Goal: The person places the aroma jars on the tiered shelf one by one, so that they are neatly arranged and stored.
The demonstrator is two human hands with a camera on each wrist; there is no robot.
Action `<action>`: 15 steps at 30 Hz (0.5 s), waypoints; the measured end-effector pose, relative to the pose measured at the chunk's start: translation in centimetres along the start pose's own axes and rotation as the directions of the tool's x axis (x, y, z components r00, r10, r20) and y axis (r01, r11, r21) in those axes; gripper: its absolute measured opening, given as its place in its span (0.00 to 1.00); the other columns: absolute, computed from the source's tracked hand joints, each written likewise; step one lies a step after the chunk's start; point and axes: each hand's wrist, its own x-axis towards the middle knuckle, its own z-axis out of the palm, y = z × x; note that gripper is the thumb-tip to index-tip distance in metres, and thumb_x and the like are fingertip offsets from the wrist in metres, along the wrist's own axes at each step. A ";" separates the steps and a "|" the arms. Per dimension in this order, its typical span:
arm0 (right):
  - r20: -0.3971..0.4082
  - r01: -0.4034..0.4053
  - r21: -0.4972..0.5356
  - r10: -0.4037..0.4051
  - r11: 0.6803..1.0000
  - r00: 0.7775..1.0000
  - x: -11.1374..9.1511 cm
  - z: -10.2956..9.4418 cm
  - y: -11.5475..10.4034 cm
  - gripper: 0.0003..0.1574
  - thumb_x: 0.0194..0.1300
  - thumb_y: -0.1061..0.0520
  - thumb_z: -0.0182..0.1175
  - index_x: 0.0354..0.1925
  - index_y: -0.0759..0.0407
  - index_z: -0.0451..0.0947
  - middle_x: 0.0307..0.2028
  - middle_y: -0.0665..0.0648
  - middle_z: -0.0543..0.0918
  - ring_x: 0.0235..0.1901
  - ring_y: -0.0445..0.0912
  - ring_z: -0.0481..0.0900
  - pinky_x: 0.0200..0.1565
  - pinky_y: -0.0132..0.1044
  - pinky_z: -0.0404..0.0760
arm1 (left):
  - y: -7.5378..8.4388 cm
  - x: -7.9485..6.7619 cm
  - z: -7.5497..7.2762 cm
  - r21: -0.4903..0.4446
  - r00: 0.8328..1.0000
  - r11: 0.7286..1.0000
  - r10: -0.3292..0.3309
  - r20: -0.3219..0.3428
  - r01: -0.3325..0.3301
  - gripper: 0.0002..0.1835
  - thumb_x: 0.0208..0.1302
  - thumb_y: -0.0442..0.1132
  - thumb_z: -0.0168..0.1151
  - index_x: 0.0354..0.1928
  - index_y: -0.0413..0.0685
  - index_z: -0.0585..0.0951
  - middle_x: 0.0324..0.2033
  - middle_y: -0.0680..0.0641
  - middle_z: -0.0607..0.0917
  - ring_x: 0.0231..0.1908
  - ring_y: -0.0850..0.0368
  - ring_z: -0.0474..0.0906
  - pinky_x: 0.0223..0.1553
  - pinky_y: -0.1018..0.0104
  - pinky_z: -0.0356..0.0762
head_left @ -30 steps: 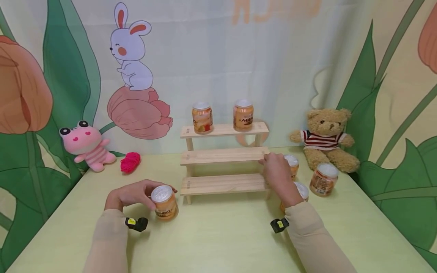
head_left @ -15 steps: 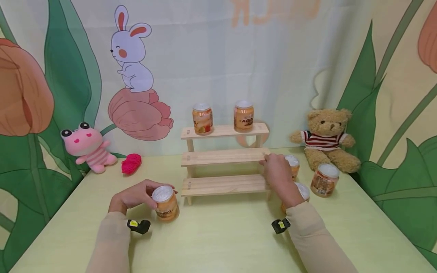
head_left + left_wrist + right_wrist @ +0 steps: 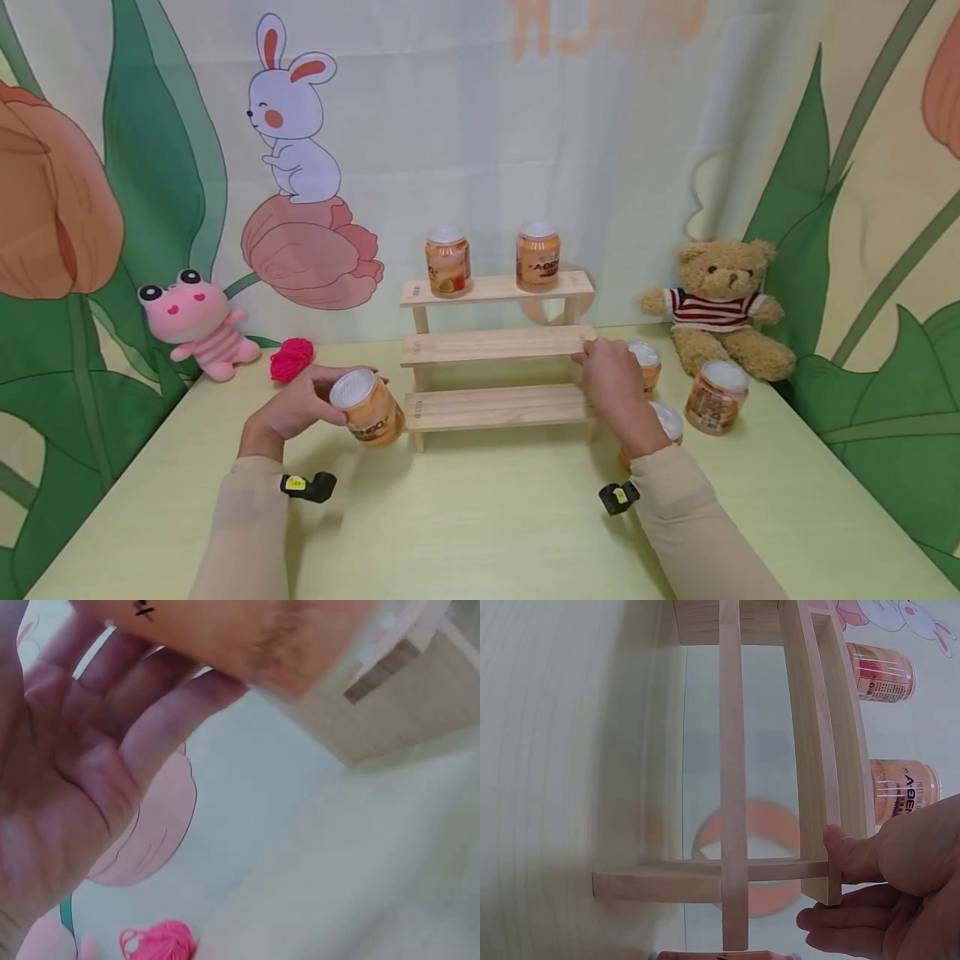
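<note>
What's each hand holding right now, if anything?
Left hand: holding a tilted orange jar.
Right hand: gripping the middle shelf of the three-tier wooden rack.

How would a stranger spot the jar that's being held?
Find the three-tier wooden stand toward the back of the table. By the left end of its lowest shelf, the person's left grip holds an orange jar. It is plainly tilted, while the other jars stand upright.

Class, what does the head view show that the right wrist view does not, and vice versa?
Only the head view: the left hand holding a tilted jar, the frog toy, the pink yarn and the teddy bear.
Only the right wrist view: the underside of the middle board.
Both: the right hand gripping the wooden stand, and two jars on its top board.
</note>
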 end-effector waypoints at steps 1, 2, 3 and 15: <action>0.002 -0.002 0.001 0.002 1.000 1.000 0.0 0.0 0.1 0.12 0.69 0.59 0.64 0.38 0.69 0.87 0.32 0.69 0.86 0.29 0.61 0.84 0.28 0.53 0.82 | 0.1 0.3 0.1 0.009 0.999 1.000 -0.001 -0.035 0.002 0.31 0.56 0.27 0.70 0.64 0.44 0.79 0.56 0.45 0.83 0.55 0.51 0.78 0.54 0.57 0.80; 0.006 -0.005 0.005 0.004 1.000 1.000 0.0 0.0 0.1 0.12 0.69 0.59 0.64 0.38 0.69 0.87 0.32 0.69 0.86 0.29 0.61 0.84 0.28 0.53 0.82 | 0.3 0.5 0.2 0.020 0.997 1.000 -0.008 -0.071 0.009 0.30 0.56 0.26 0.69 0.63 0.46 0.80 0.55 0.46 0.84 0.54 0.52 0.79 0.53 0.57 0.80; 0.011 -0.006 0.008 0.005 1.000 1.000 0.0 0.0 0.1 0.13 0.69 0.58 0.64 0.38 0.69 0.87 0.32 0.69 0.86 0.29 0.61 0.84 0.28 0.53 0.82 | 0.4 0.7 0.4 0.038 0.994 0.999 -0.015 -0.108 0.019 0.29 0.56 0.26 0.69 0.62 0.49 0.81 0.54 0.47 0.85 0.53 0.52 0.79 0.51 0.58 0.81; -0.011 -0.001 0.005 0.001 1.000 1.000 -0.1 -0.1 0.3 0.13 0.68 0.56 0.65 0.34 0.66 0.87 0.30 0.68 0.85 0.29 0.64 0.84 0.27 0.54 0.82 | 2.8 4.6 2.0 0.132 0.944 0.980 -0.101 -0.313 0.148 0.31 0.58 0.30 0.70 0.65 0.35 0.75 0.48 0.48 0.85 0.47 0.51 0.80 0.48 0.59 0.82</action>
